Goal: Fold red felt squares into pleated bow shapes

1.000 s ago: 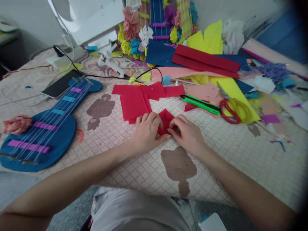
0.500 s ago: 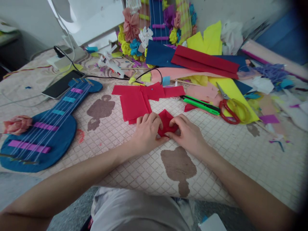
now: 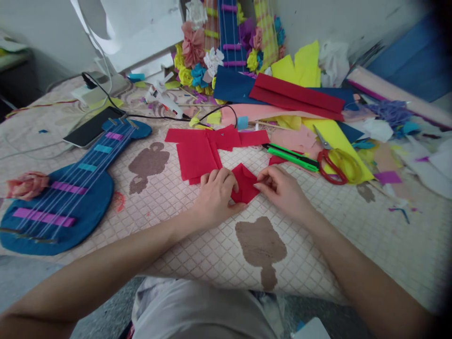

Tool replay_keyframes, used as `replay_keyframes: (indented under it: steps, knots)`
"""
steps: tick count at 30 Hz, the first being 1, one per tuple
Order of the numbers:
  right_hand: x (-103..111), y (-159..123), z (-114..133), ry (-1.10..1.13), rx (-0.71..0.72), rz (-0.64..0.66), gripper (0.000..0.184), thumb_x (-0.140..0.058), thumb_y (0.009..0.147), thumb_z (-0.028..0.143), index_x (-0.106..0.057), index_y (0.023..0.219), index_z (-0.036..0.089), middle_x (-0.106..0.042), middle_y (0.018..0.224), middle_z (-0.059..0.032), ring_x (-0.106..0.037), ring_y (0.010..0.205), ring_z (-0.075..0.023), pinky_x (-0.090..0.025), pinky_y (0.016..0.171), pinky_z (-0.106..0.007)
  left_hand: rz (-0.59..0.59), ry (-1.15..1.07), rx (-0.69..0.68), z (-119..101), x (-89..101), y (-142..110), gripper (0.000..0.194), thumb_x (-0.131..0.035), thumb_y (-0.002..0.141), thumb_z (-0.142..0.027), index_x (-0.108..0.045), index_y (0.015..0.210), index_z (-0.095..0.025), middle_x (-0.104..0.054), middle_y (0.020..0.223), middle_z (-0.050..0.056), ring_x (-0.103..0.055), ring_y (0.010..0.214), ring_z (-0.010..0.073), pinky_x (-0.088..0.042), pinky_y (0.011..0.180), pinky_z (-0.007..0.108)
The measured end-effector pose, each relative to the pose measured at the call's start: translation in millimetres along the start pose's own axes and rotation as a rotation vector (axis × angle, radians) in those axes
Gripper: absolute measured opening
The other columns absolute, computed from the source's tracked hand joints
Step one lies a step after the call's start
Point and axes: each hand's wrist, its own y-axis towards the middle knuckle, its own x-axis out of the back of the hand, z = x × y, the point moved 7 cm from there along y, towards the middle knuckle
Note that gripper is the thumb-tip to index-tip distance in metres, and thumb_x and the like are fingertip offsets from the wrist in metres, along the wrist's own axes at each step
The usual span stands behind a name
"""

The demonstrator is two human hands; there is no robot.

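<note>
I see the left hand (image 3: 219, 193) on folded red paper (image 3: 244, 181), the right hand (image 3: 284, 190) pinching its corner. Scissors (image 3: 332, 170) lie beside 1 green cutter (image 3: 292, 157).

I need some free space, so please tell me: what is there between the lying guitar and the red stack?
In the head view: only tablecloth, with a brown patch and, nearer the guitar, a red mark.

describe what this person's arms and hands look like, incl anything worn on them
The left hand and right hand are bare, with no gloves or rings to be seen. The left forearm and right forearm show no sleeve, watch or bracelet. Nail details are too small to tell.
</note>
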Motion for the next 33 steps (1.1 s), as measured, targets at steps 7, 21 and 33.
replay_keyframes:
  steps: [7, 21, 33]
  knots:
    - [-12.7, -6.8, 17.3, -0.189, -0.003, 0.0, 0.028, -0.065, 0.074, 0.034, -0.047, 0.091, 0.022, -0.052, 0.093, -0.0033, -0.055, 0.076, -0.0176, -0.041, 0.057, -0.029, 0.005, 0.032, 0.002, -0.4, -1.4, 0.7, 0.033, -0.067, 0.075, -0.041, -0.054, 0.093, -0.017, -0.054, 0.106, 0.008, -0.048, 0.096, 0.0253, -0.036, 0.08, 0.039]
    - [-19.3, -8.2, 14.9, -0.284, -0.017, 0.0, 0.031, -0.065, 0.076, 0.04, -0.044, 0.091, 0.023, -0.052, 0.094, -0.0027, -0.056, 0.077, -0.0183, -0.038, 0.054, -0.028, -0.099, -0.301, -0.02, 29.8, 14.1, 9.5, 0.017, -0.061, 0.072, -0.006, -0.056, 0.084, -0.017, -0.059, 0.089, 0.003, -0.053, 0.09, 0.018, -0.044, 0.083, 0.034]
    - [-19.8, -9.6, 20.3, -0.241, 0.023, 0.037, 0.034, -0.062, 0.077, 0.046, -0.045, 0.095, 0.023, -0.052, 0.096, -0.0041, -0.057, 0.081, -0.0195, -0.041, 0.056, -0.029, -0.123, -0.261, -0.072, 28.4, 14.0, 9.8, 0.016, -0.053, 0.075, -0.004, -0.055, 0.082, -0.018, -0.059, 0.087, 0.003, -0.053, 0.09, 0.0188, -0.047, 0.082, 0.035]
